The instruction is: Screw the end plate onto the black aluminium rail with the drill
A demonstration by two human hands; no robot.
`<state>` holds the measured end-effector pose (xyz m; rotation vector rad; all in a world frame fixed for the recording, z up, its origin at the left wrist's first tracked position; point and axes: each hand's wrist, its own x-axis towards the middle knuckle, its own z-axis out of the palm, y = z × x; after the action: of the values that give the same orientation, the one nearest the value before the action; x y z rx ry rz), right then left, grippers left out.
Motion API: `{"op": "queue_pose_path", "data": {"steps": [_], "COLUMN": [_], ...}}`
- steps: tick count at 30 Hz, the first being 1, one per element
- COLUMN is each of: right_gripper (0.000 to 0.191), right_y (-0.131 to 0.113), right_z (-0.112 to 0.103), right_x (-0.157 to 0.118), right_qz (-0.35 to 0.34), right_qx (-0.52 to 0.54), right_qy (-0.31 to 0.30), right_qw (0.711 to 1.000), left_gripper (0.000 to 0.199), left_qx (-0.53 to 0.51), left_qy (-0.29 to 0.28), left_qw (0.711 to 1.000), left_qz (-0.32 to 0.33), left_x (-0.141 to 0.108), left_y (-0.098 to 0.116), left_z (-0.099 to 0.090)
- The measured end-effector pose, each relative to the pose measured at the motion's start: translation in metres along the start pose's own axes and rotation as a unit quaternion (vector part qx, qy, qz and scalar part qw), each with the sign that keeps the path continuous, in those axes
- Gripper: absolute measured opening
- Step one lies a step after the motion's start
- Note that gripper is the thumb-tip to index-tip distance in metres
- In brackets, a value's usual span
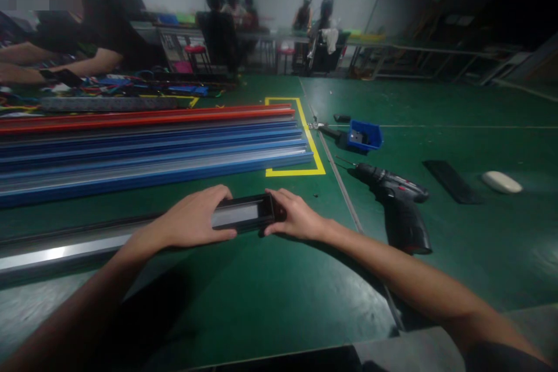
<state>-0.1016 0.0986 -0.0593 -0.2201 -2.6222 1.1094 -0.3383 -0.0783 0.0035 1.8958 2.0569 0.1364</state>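
A long black profile (242,215) with a pale strip inside lies on the green table (235,290), running off to the left. My left hand (192,218) is wrapped over it a little short of its right end, thumb on the near side and fingers on the far side. At that end, my right hand (296,215) pinches a black end cap (271,207) between thumb and fingers; it sits against the profile's end. The palm side of both hands is hidden. Right of my hands lies a black cordless drill (394,192) on its side.
Blue profiles (244,154) and red profiles (244,111) lie behind, their ends inside yellow tape (318,157). A blue bin (365,135), a dark flat strip (451,181) and a white oval object (501,182) are at right. A co-worker's arms (87,64) reach over wires.
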Motion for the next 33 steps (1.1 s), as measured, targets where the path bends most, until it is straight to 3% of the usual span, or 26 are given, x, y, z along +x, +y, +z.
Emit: {"op": "queue_pose_path", "data": {"steps": [6, 9, 13, 15, 17, 20, 23, 27, 33], "right_gripper": [0.131, 0.102, 0.046, 0.029, 0.025, 0.026, 0.032, 0.036, 0.038], "right_y": [-0.018, -0.035, -0.039, -0.025, 0.0, 0.047, 0.087, 0.115, 0.134], "right_z": [-0.01, -0.033, -0.087, -0.123, -0.162, -0.219, -0.262, -0.288, -0.29], "right_x": [-0.009, -0.023, -0.044, -0.052, -0.059, -0.063, -0.058, -0.035, 0.009], "right_qz": [0.04, 0.052, 0.052, 0.058, 0.101, 0.202, 0.288, 0.315, 0.338], "right_qx": [-0.02, -0.011, -0.045, -0.102, -0.177, -0.296, -0.375, -0.399, -0.44], "right_qy": [-0.036, -0.038, -0.042, -0.024, 0.037, 0.124, 0.144, 0.131, 0.068], "right_qw": [0.998, 0.998, 0.997, 0.993, 0.978, 0.925, 0.869, 0.851, 0.829], "left_gripper": [0.085, 0.08, 0.062, 0.052, 0.047, 0.043, 0.043, 0.043, 0.044], "left_qx": [-0.017, -0.016, -0.027, -0.046, -0.064, -0.075, -0.066, -0.063, -0.059], "left_qy": [0.016, 0.026, 0.053, 0.05, 0.039, 0.032, 0.037, 0.036, 0.026], "left_qw": [0.997, 0.991, 0.981, 0.978, 0.975, 0.974, 0.975, 0.977, 0.98], "left_qz": [0.068, 0.13, 0.186, 0.199, 0.207, 0.21, 0.208, 0.201, 0.191], "left_x": [0.005, 0.017, 0.043, 0.055, 0.064, 0.068, 0.066, 0.065, 0.065], "left_y": [0.018, 0.032, 0.044, 0.046, 0.047, 0.05, 0.053, 0.054, 0.053], "left_z": [0.0, 0.0, 0.003, 0.006, 0.01, 0.015, 0.017, 0.017, 0.016]}}
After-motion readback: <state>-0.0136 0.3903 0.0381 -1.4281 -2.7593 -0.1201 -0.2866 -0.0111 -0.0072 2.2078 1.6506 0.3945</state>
